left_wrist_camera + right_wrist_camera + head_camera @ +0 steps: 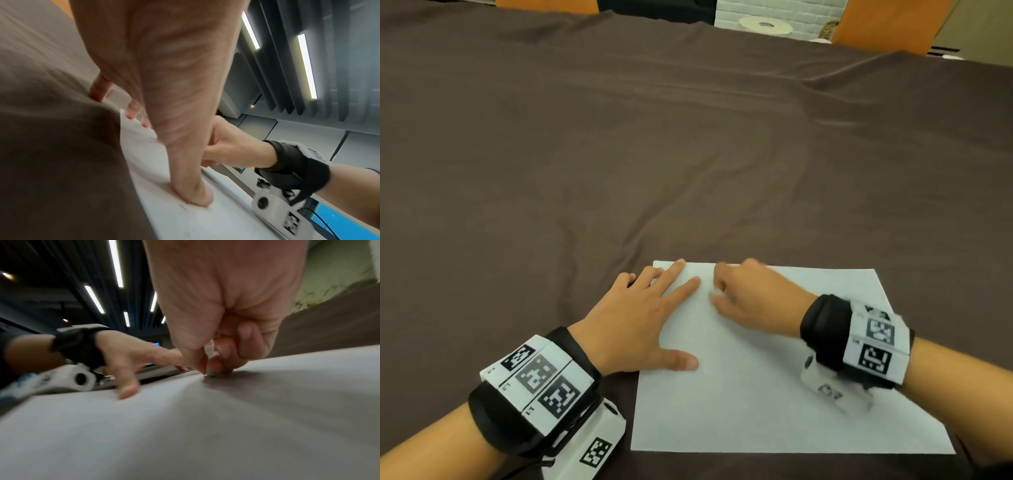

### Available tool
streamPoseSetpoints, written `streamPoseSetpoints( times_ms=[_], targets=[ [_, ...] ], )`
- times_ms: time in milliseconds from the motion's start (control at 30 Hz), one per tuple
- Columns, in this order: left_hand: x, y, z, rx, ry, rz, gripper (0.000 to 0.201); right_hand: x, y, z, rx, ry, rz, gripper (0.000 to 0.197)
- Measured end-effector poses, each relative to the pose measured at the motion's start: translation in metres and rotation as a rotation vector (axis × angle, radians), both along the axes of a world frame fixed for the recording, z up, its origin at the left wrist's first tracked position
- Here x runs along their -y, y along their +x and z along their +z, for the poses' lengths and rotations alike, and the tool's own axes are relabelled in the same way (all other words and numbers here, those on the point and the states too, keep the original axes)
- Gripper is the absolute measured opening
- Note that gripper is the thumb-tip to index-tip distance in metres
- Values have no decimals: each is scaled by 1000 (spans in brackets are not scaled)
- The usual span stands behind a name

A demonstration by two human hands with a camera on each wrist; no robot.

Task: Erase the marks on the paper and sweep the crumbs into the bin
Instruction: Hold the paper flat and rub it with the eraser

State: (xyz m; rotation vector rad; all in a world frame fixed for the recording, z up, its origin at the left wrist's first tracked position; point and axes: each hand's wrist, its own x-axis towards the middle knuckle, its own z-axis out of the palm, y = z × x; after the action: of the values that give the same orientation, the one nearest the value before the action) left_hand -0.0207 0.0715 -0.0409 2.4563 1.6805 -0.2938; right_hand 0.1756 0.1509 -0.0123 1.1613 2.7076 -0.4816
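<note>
A white sheet of paper point(774, 387) lies flat on the brown cloth point(619, 154) that covers the bench, near its front edge. The left hand point(633, 318) is spread wide, fingers straight, and presses down on the sheet's far left corner; its thumb and forefinger lie on the paper, while the outer fingers reach past the edge onto the cloth. The right hand point(753, 298) is curled, with thumb and fingers pinching a small pale eraser point(209, 353). The eraser's lower tip touches the paper just beside the left forefinger. The other fingers of the right hand are folded into the palm. Both wrists carry black straps with white camera housings and black-and-white square markers.
</note>
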Motion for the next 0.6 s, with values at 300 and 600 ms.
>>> streamPoseSetpoints(
  times_ms=[300,600],
  targets=[
    [0,-1,-1,3,-9,4,111,7,3,4,26,-17,11,19],
    [-1,-1,-1,22,0,5,112,14,5,4,40,2,51,18]
  ],
)
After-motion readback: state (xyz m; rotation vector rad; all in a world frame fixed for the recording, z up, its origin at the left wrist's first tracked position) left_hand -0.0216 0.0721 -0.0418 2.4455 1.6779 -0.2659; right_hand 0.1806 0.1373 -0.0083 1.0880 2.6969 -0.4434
